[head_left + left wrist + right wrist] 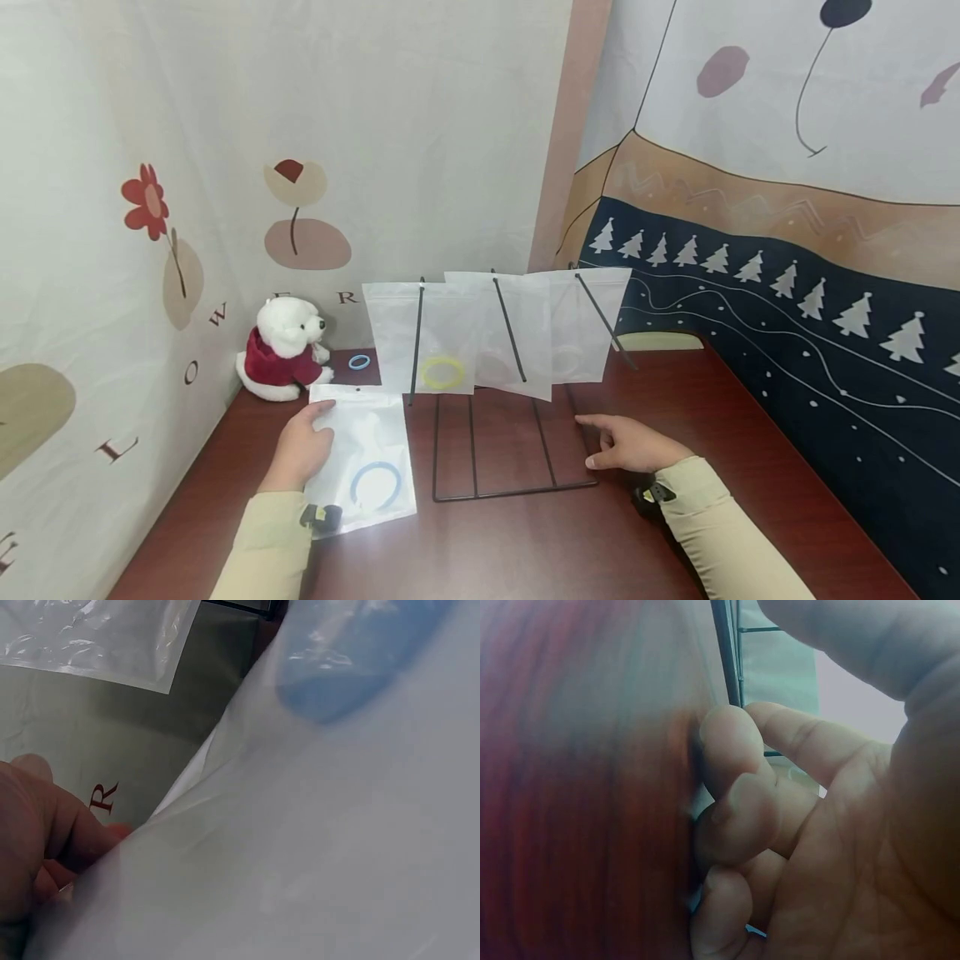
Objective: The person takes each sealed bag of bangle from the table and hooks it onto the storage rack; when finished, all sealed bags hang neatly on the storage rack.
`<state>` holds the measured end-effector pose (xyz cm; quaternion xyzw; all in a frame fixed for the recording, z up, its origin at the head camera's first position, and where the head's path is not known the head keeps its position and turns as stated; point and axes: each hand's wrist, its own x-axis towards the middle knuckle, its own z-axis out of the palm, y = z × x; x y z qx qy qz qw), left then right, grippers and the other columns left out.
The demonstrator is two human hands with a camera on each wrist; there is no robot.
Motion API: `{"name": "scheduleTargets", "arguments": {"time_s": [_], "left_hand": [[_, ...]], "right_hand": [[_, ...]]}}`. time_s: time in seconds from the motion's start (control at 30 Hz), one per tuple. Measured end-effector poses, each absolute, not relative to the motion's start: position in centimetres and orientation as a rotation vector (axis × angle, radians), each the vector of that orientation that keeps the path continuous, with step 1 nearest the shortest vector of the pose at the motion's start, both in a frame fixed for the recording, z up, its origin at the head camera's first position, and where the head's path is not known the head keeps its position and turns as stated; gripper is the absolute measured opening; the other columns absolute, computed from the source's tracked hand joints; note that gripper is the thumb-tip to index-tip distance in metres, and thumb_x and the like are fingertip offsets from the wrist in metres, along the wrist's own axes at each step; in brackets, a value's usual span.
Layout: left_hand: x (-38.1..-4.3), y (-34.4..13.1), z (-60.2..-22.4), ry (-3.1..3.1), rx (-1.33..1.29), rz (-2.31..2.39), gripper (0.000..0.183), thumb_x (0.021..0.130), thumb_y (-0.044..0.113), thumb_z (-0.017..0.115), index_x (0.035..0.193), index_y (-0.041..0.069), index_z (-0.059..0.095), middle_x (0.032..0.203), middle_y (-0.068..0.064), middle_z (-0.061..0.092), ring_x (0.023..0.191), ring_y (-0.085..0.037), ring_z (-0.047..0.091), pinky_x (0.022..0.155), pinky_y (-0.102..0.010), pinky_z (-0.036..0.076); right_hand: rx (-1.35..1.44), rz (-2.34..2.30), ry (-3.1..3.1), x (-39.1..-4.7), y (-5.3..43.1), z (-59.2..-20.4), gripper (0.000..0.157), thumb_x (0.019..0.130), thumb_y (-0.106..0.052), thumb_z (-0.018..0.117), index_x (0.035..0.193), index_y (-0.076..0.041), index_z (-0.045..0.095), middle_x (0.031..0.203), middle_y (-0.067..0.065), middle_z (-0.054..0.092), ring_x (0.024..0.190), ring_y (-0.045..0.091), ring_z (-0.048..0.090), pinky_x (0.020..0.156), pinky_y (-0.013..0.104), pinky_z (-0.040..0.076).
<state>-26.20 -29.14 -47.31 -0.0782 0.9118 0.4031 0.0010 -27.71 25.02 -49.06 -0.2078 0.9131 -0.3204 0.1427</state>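
My left hand (302,446) grips the upper left edge of a clear zip bag (360,433), its fingers passing behind the plastic in the left wrist view. Inside the bag lies a blue ring (375,486). My right hand (633,442) rests low on the table, its index finger extended to the right side of a black wire display rack (517,492) and its other fingers loosely bent. Three more bags hang on the rack's prongs: a left one (393,333) with a yellow ring (442,373), a middle one (536,358) and a right one (600,325).
A white plush bear (288,333) in a red outfit sits at the back left of the brown table (510,558). Beside it lies a small blue ring (359,362). Printed cloth (420,125) hangs behind and along both sides.
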Motion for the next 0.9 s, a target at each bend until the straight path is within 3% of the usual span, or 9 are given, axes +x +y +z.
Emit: {"name": "scheduleTargets", "arguments": {"time_s": [0.17, 0.5, 0.7, 0.8, 0.9], "left_hand": [[-26.13, -29.39, -47.09, 2.882, -0.287, 1.281, 0.065, 0.095, 0.001, 0.04, 0.16, -0.002, 0.038, 0.165, -0.031, 0.032, 0.156, -0.051, 0.025, 0.125, -0.067, 0.024], [-25.91, -29.3, -46.5, 2.916, -0.526, 1.445, 0.061, 0.094, 0.0, 0.036, 0.154, -0.001, 0.048, 0.164, -0.029, 0.038, 0.155, -0.048, 0.028, 0.124, -0.067, 0.025], [-25.85, -29.24, -46.47, 2.925, -0.539, 1.492, 0.058, 0.097, 0.001, 0.04, 0.154, 0.0, 0.047, 0.164, -0.029, 0.037, 0.156, -0.049, 0.027, 0.123, -0.068, 0.026], [-25.89, -29.28, -46.48, 2.946, -0.509, 1.474, 0.06, 0.095, 0.001, 0.042, 0.155, 0.002, 0.045, 0.164, -0.029, 0.038, 0.153, -0.049, 0.032, 0.122, -0.067, 0.03], [-25.87, -29.46, -46.46, 2.957, -0.49, 1.433, 0.064, 0.092, 0.0, 0.041, 0.156, 0.004, 0.044, 0.162, -0.03, 0.039, 0.14, -0.047, 0.043, 0.113, -0.064, 0.039]], "right_hand": [[-0.607, -0.919, 2.639, -27.66, 25.02, -49.01, 0.075, 0.087, -0.026, 0.086, 0.153, -0.011, 0.054, 0.072, -0.003, 0.058, 0.066, 0.014, 0.055, 0.056, 0.029, 0.046], [-0.609, -0.907, 2.644, -27.62, 25.05, -48.88, 0.075, 0.087, -0.027, 0.086, 0.153, -0.011, 0.054, 0.073, -0.003, 0.059, 0.066, 0.014, 0.056, 0.057, 0.029, 0.047], [-0.598, -0.907, 2.643, -27.73, 25.13, -49.01, 0.075, 0.087, -0.028, 0.086, 0.153, -0.011, 0.054, 0.072, -0.003, 0.059, 0.066, 0.013, 0.056, 0.056, 0.029, 0.048], [-0.611, -0.913, 2.642, -27.73, 25.13, -49.08, 0.075, 0.087, -0.028, 0.086, 0.153, -0.011, 0.054, 0.072, -0.003, 0.059, 0.065, 0.013, 0.055, 0.056, 0.029, 0.047], [-0.61, -0.913, 2.641, -27.81, 25.16, -49.16, 0.075, 0.087, -0.029, 0.086, 0.153, -0.01, 0.054, 0.072, -0.003, 0.059, 0.065, 0.013, 0.055, 0.056, 0.029, 0.046]]}}
